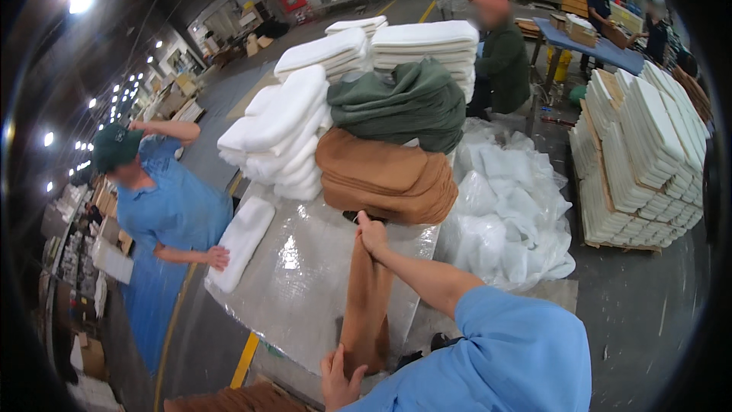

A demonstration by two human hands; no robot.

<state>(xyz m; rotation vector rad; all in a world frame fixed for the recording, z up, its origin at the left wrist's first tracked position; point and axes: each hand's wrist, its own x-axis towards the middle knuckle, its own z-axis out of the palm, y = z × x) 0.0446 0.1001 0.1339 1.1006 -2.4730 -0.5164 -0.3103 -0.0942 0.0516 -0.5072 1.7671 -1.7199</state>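
A long brown fabric piece (367, 305), like a cover, hangs stretched along the near right edge of the plastic-wrapped table (305, 297). My right hand (372, 236) is closed on its far end, arm reached forward. At its near end my left hand (339, 381) grips the edge between thumb and fingers. Just beyond my right hand lies a stack of brown covers (385, 175), with a small dark object (352, 216) at its near side, too small to name. A heap of dark green fabric (400, 103) rests behind the brown stack.
White foam pads (282, 130) are piled at the table's far side. On the left, a co-worker (171, 191) has one hand on a white pad (242, 244). Clear plastic bags (507, 206) lie right of the table; a pallet of stacked white slabs (640, 145) stands farther right. Another person (503, 53) is behind.
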